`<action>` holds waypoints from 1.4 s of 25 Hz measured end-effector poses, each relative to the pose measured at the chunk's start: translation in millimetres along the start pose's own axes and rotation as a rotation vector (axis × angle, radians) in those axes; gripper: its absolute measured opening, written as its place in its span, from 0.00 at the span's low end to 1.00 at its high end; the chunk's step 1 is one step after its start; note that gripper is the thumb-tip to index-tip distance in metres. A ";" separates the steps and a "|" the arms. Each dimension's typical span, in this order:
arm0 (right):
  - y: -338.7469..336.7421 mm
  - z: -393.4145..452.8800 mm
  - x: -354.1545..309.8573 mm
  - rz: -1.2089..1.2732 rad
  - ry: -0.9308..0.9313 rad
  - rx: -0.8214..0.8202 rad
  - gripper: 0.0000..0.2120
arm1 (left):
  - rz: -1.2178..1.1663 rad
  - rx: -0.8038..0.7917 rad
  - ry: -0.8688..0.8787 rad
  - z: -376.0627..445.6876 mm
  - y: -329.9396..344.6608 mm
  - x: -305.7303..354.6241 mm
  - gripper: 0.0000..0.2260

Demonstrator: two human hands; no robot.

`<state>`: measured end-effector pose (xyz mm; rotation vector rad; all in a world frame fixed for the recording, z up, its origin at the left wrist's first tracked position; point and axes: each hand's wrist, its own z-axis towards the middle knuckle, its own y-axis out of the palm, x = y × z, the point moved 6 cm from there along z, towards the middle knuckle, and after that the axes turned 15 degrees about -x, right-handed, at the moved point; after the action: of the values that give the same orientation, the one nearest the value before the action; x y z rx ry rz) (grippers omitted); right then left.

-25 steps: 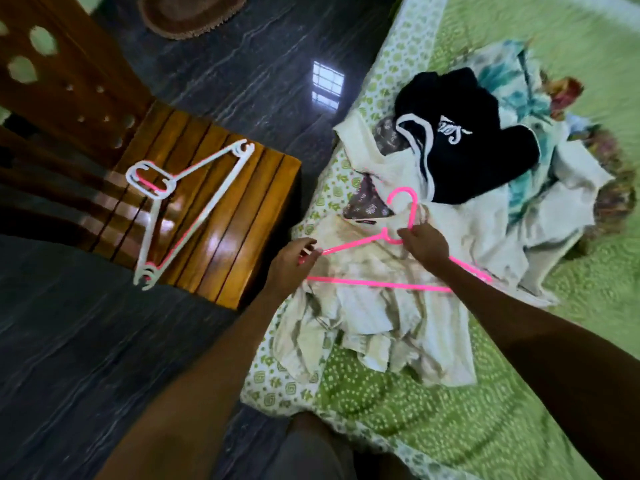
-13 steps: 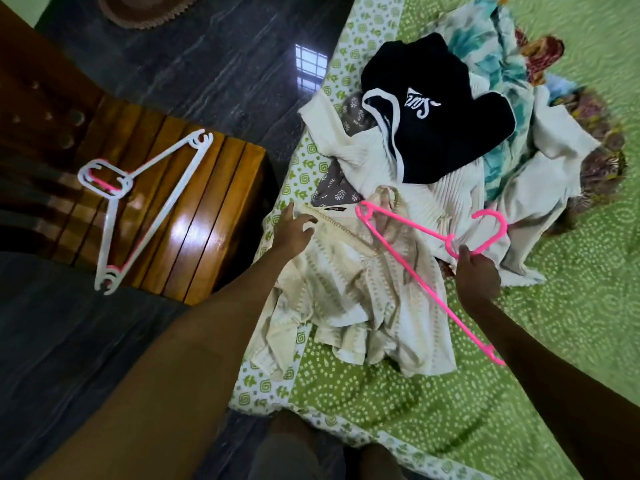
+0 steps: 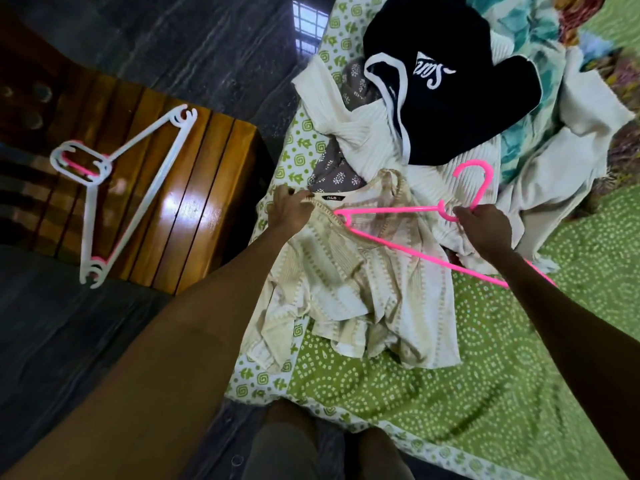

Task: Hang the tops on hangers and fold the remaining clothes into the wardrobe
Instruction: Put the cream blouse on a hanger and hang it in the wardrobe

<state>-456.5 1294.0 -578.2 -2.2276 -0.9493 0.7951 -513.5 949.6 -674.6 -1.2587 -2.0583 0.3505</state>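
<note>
L grip (image 3: 289,209) pinches the neckline of the cream patterned top (image 3: 360,278), which lies crumpled on the bed w/ green dotted bedspread (image 3: 467,368). R grip (image 3: 485,228) is curled round the neck of the bright pink plastic hanger (image 3: 398,244), one end over the top's collar. Just behind: black garment w/ white lettering (image 3: 460,109) atop a white ribbed cloth (image 3: 360,133) & teal floral fabric (image 3: 550,95). White-and-pink plastic hangers (image 3: 138,174) lie well apart on the brown slatted wooden counter (image 3: 204,209), dark floor (image 3: 194,39) between.
</note>
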 end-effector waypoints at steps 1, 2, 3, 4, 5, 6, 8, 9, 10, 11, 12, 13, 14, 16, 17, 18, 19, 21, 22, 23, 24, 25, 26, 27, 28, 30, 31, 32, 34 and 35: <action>0.3 4.3 -2.5 0.008 0.011 -0.021 0.22 | 0.047 -0.017 -0.004 0.9 1.0 0.0 0.14; 1.0 7.6 -5.0 0.020 0.022 -0.038 0.21 | 0.083 -0.017 -0.021 0.4 0.2 0.1 0.15; 2.6 10.2 -7.4 0.035 0.031 -0.050 0.20 | 0.098 0.002 -0.039 -1.3 -1.6 0.3 0.17; 4.3 10.5 -11.1 0.047 0.035 -0.057 0.20 | 0.089 0.051 -0.050 -5.0 -4.4 1.5 0.17; 6.4 10.2 -15.6 0.053 0.030 -0.054 0.21 | 0.066 0.115 -0.060 -10.0 -7.6 2.4 0.17; 8.6 9.1 -19.9 0.055 0.020 -0.052 0.21 | 0.044 0.175 -0.064 -16.2 -10.6 2.9 0.16; 13.7 7.0 -25.7 0.057 -0.018 -0.048 0.22 | -0.007 0.245 -0.048 -28.2 -13.3 3.3 0.13; 15.8 5.6 -28.9 0.057 -0.039 -0.053 0.22 | -0.035 0.246 -0.024 -32.8 -12.3 3.9 0.14; 17.1 3.9 -32.4 0.047 -0.061 -0.061 0.22 | -0.057 0.235 0.020 -38.5 -11.2 7.0 0.17; 18.1 2.5 -35.8 0.028 -0.084 -0.070 0.22 | -0.060 0.228 0.084 -43.9 -9.3 11.6 0.20; 17.8 0.9 -40.8 0.007 -0.110 -0.083 0.22 | -0.040 0.225 0.159 -50.4 -8.4 17.8 0.22; 16.3 -1.5 -47.0 -0.016 -0.140 -0.091 0.22 | 0.001 0.235 0.236 -57.0 -7.9 24.4 0.22; 14.4 -4.7 -53.5 -0.035 -0.163 -0.102 0.21 | 0.043 0.241 0.293 -64.9 -8.9 31.0 0.22; 10.0 -14.6 -68.8 -0.052 -0.200 -0.129 0.22 | 0.083 0.247 0.347 -81.5 -13.9 42.9 0.21; 9.4 -21.1 -78.3 -0.065 -0.222 -0.134 0.22 | 0.087 0.250 0.371 -90.6 -16.2 49.9 0.21; 11.5 -28.1 -89.3 -0.095 -0.251 -0.137 0.22 | 0.091 0.243 0.408 -100.0 -17.7 59.9 0.20; 16.8 -35.3 -101.6 -0.140 -0.283 -0.148 0.22 | 0.082 0.233 0.453 -108.3 -16.8 70.9 0.20; 34.4 -54.0 -125.6 -0.191 -0.352 -0.183 0.23 | 0.012 0.176 0.505 -126.8 -12.1 95.7 0.23; 42.8 -63.7 -134.3 -0.171 -0.371 -0.204 0.23 | -0.046 0.150 0.490 -136.7 -13.0 106.6 0.23; 49.4 -72.2 -138.7 -0.113 -0.376 -0.224 0.23 | -0.107 0.148 0.467 -142.4 -14.8 113.7 0.21; 52.2 -80.9 -139.8 -0.006 -0.371 -0.237 0.22 | -0.160 0.141 0.425 -148.8 -18.5 117.5 0.20; 53.8 -86.8 -137.4 0.113 -0.364 -0.248 0.20 | -0.200 0.118 0.393 -153.8 -20.9 118.8 0.19; 52.7 -94.1 -134.8 0.228 -0.356 -0.269 0.17 | -0.228 0.080 0.353 -159.4 -23.7 118.2 0.20; 52.0 -99.2 -132.4 0.313 -0.359 -0.299 0.14 | -0.227 0.044 0.334 -161.8 -24.2 115.9 0.22; 48.8 -108.8 -132.2 0.369 -0.383 -0.329 0.11 | -0.193 0.010 0.327 -171.5 -26.0 118.1 0.21; 41.1 -128.5 -134.9 0.423 -0.457 -0.389 0.07 | -0.118 -0.032 0.338 -191.7 -28.8 123.9 0.16; 37.0 -135.5 -138.3 0.438 -0.495 -0.415 0.03 | -0.083 -0.040 0.340 -199.4 -31.0 127.6 0.13; 29.6 -145.7 -140.0 0.437 -0.532 -0.419 0.07 | -0.044 -0.045 0.340 -212.5 -34.2 132.4 0.08; 13.9 -165.3 -144.7 0.409 -0.627 -0.435 0.14 | 0.025 -0.042 0.362 -237.8 -42.6 140.0 0.04; 7.6 -172.8 -146.1 0.411 -0.649 -0.455 0.14 | 0.057 -0.032 0.392 -248.5 -47.4 143.5 0.08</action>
<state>-414.2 1129.5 -428.5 -2.6560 -1.0439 1.7064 -419.3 1019.9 -408.6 -1.2913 -1.7037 0.0854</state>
